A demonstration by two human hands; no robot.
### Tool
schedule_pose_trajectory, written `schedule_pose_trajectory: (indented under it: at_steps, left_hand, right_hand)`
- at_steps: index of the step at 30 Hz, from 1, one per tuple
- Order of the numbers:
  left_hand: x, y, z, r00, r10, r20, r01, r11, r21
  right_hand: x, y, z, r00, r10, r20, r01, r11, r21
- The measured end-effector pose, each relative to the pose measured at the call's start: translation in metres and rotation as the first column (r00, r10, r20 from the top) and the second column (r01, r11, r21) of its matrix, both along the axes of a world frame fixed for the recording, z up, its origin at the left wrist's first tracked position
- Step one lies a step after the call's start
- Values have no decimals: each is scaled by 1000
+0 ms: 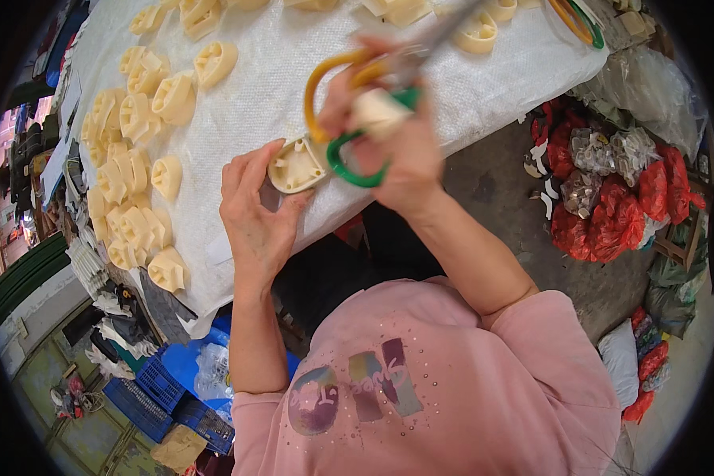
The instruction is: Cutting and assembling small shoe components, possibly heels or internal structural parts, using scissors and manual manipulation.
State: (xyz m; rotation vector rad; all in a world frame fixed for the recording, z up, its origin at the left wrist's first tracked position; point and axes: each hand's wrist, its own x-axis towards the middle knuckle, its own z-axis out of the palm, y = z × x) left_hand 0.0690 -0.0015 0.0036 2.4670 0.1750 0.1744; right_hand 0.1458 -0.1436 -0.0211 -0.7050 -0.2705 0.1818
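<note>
My left hand (250,210) pinches a small cream plastic shell (296,170) between thumb and fingers near the table's front edge. The shell is rounded at one end, and its hollow side with inner ribs faces up. Close by on the right, my right hand (412,163) is closed on scissors (322,83) with one yellow and one green handle loop. Their blades point away to the upper right, smeared by motion. A pale piece (381,111) shows at the same hand between the loops; I cannot tell what it is.
Many similar cream plastic parts (174,99) lie in groups on the table's white woven cover (254,87). Another yellow and green looped handle (579,24) lies at the far right corner. Red plastic bags (611,218) sit on the floor at right; blue crates (159,379) stand at lower left.
</note>
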Motion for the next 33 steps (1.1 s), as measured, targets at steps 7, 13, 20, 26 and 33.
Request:
schedule_pose_trajectory:
  at_steps: [7, 13, 20, 26, 33]
  left_hand:
    - [-1, 1, 1, 1000, -14, 1, 14, 1000, 10]
    - [-3, 1, 0, 1000, 18, 14, -18, 998, -61]
    - [-1, 0, 2, 1000, -20, 17, 20, 1000, -2]
    - [-4, 2, 0, 1000, 16, -14, -16, 999, -27]
    - [-1, 1, 2, 1000, -1, 3, 1, 1000, -11]
  right_hand:
    - [6, -9, 4, 998, 52, -36, -50, 998, 42]
    - [6, 10, -2, 999, 40, 14, -39, 996, -77]
    - [5, 11, 3, 999, -30, 23, 33, 993, -113]
    - [6, 6, 18, 999, -48, -11, 48, 998, 37]
    - [3, 7, 6, 999, -39, -11, 40, 998, 53]
